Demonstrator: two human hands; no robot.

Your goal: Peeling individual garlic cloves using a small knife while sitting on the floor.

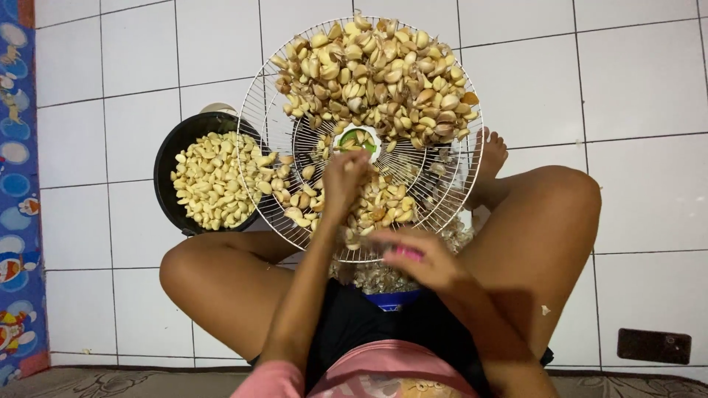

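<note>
White floor tiles [634,88] carry a round wire grille [274,110] heaped with unpeeled garlic cloves [376,70]; the left hand [343,180] pinches cloves on it; the blurred right hand [420,258] clutches something pink [407,253]; a black bowl [168,158] of peeled cloves [210,180] sits beside.

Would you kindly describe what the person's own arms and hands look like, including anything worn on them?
Both arms are bare, with no watch, bracelet or glove visible. The left hand is sharp enough to show bare fingers with no ring. The right hand is motion-blurred, so rings or nails cannot be judged. Pink fabric shows at the bottom edge.
</note>
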